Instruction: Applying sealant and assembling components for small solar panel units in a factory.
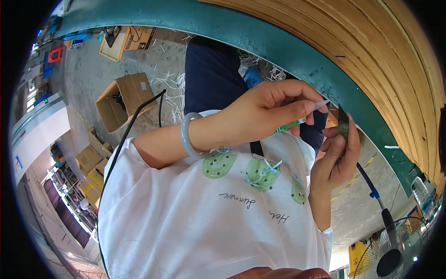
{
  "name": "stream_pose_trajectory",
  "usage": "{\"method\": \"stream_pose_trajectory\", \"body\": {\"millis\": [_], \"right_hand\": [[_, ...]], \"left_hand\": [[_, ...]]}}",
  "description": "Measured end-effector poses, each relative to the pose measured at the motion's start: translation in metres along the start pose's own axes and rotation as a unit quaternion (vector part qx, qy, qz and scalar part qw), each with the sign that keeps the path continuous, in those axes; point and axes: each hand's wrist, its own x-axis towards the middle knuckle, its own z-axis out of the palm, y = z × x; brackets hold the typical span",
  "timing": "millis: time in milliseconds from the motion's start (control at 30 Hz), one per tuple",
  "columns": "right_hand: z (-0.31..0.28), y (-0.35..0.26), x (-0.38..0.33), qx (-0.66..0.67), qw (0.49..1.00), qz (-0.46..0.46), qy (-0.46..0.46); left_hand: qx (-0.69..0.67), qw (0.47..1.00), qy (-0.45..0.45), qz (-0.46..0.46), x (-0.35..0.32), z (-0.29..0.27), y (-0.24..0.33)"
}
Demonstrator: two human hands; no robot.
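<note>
My left hand (288,104), a pale bangle (186,136) on its wrist, is closed around a small green-and-white tube (289,126). A pointed, translucent tip (320,104) sticks out between thumb and forefinger; most of the tube is hidden by the palm. To the right, my right hand (338,156) pinches a small dark, flat piece (343,122) between thumb and fingers, its pointed end upward. The tip and the dark piece are close together but apart. Both hands are held in front of my white shirt, beside the green table edge (297,63).
Long wooden strips (353,32) lie side by side on the green table. A white scrap (391,147) rests near its edge. White paper shreds (174,90) and an open cardboard box (125,100) are on the floor. A fan (389,262) stands at lower right.
</note>
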Motion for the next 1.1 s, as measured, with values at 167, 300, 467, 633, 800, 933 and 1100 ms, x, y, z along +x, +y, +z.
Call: {"method": "stream_pose_trajectory", "body": {"millis": [167, 300, 467, 633, 800, 933, 1100], "right_hand": [[0.004, -0.006, -0.004, -0.019, 0.999, -0.031, -0.008], [0.001, -0.002, -0.008, -0.028, 0.999, -0.045, 0.0], [-0.048, 0.032, -0.006, -0.14, 0.931, -0.009, 0.338], [-0.185, 0.078, 0.02, -0.326, 0.839, -0.023, 0.436], [-0.23, 0.098, 0.061, -0.499, 0.796, -0.077, 0.334], [-0.202, 0.085, 0.036, -0.514, 0.766, -0.081, 0.377], [-0.112, 0.053, -0.012, -0.348, 0.869, -0.267, 0.228]], "left_hand": [[-0.032, 0.998, -0.034, 0.046, 0.0, 0.006, -0.005], [-0.022, 0.998, -0.048, 0.034, 0.001, 0.009, -0.005], [-0.024, 0.999, -0.027, 0.012, 0.0, 0.017, 0.001], [-0.034, 0.998, -0.049, -0.002, 0.01, 0.039, 0.002], [-0.043, 0.996, -0.072, -0.038, 0.015, 0.059, 0.0], [-0.087, 0.993, -0.076, -0.011, 0.017, 0.073, -0.005], [-0.205, 0.974, -0.096, 0.023, 0.016, 0.089, -0.005]]}}
